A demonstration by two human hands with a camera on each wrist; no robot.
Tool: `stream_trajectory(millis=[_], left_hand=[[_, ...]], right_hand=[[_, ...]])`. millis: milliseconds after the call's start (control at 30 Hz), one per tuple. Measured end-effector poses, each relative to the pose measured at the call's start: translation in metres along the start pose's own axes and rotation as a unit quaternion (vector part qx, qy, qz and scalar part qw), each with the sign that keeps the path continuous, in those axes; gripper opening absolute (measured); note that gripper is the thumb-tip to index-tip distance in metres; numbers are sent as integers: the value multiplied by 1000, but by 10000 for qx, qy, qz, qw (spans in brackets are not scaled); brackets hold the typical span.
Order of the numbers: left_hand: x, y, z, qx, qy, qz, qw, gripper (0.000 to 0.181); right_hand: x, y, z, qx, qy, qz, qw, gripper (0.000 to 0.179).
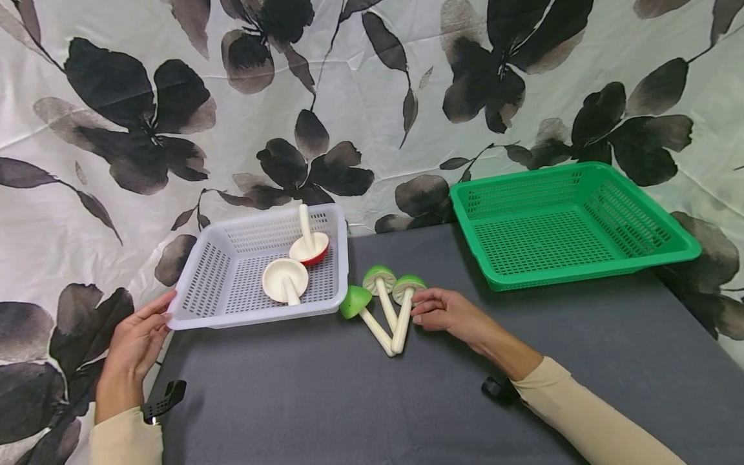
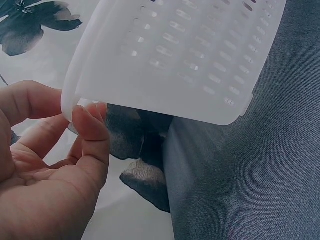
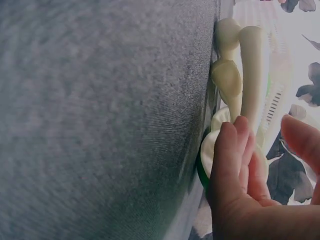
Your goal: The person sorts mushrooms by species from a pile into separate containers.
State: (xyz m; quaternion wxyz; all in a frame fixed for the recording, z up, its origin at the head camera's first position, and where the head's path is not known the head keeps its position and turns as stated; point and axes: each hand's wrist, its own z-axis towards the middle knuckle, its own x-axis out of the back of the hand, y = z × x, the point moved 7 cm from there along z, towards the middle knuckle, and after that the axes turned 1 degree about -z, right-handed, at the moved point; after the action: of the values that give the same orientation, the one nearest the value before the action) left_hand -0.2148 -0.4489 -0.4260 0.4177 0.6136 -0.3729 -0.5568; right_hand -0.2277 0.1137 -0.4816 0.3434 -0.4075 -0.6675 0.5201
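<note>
3 green mushrooms (image 1: 386, 300); 2 mushrooms (image 1: 283, 279) in white basket (image 1: 256, 316); 1 green basket (image 1: 581, 272)

A grey cloth surface (image 3: 100, 120) fills the left half of this sideways-tilted view, slightly blurred. At lower right, the person's right hand (image 3: 242, 205) reaches up into the picture, its fingers together and its thumb well apart from them at the right. The fingertips overlap the nearest cream mushroom stem (image 3: 254, 70), which is long, smooth and round-ended; whether they touch it is unclear. Two more cream stems (image 3: 228, 80) crowd just beside it. Lower down, partly behind the fingers, pale cap undersides (image 3: 209, 150) show, one edged in dark green. Beyond stand a pale slotted basket (image 3: 276, 102) and white fabric with dark flowers (image 3: 309, 94).
</note>
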Motion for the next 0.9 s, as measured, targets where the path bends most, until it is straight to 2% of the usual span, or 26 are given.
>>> stream_trajectory(millis=[200, 500, 700, 900], left_hand=[[0, 0, 0, -20, -8, 5, 10000, 41], [0, 0, -1, -29, -24, -38, 10000, 41], [-1, 0, -2, 10, 28, -40, 10000, 41], [-2, 0, -3, 47, 54, -13, 10000, 42]], right_hand=[[-3, 4, 6, -269, 157, 129, 9994, 47], [-10, 3, 12, -365, 524, 493, 9967, 39], [-11, 3, 14, -481, 906, 509, 9934, 44], [-8, 4, 9, -611, 1013, 480, 9918, 53]])
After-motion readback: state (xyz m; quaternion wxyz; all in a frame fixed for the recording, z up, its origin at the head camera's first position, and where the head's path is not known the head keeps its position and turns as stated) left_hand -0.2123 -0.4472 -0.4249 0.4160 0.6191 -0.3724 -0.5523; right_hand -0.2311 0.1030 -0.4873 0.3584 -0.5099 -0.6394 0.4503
